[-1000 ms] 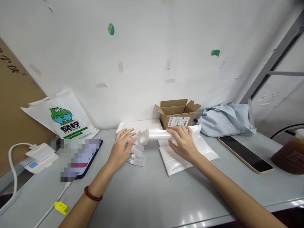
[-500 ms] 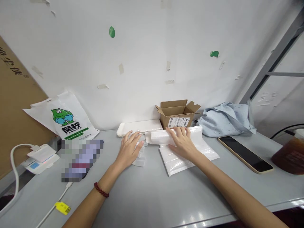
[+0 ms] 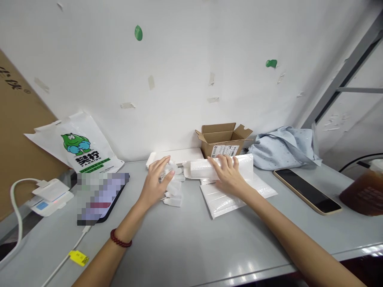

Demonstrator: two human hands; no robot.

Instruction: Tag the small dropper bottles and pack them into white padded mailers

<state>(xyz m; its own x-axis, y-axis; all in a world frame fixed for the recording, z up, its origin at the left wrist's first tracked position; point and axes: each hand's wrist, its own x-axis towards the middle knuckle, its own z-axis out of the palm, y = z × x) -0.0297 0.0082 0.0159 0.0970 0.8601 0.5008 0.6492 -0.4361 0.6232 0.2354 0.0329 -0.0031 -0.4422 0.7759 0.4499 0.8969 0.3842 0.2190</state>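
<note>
My left hand (image 3: 156,181) is cupped around a small pile of translucent plastic pieces (image 3: 173,187). Some of these show between its thumb and fingers; others lie loose beside it on the table. A dark red beaded bracelet (image 3: 121,238) circles that wrist. My right hand (image 3: 228,175) has its fingers bent over a white bubble mailer (image 3: 202,169), which lies folded on top of another white padded mailer (image 3: 217,203). How firmly the right fingers grip is hard to see.
Behind the hands are a flat white stack (image 3: 188,155) and an open cardboard box (image 3: 220,139). A light blue cloth bag (image 3: 278,149), a phone (image 3: 306,191) and a drink cup (image 3: 363,193) stand right. Leftward are a printed white bag (image 3: 89,147), a cabled phone (image 3: 104,199) and a charger (image 3: 54,197).
My left hand has turned from lying flat over the plastic pieces to cupping them from the left, uncovering more of the pile. My right hand has stayed on the mailer. The view has shifted slightly.
</note>
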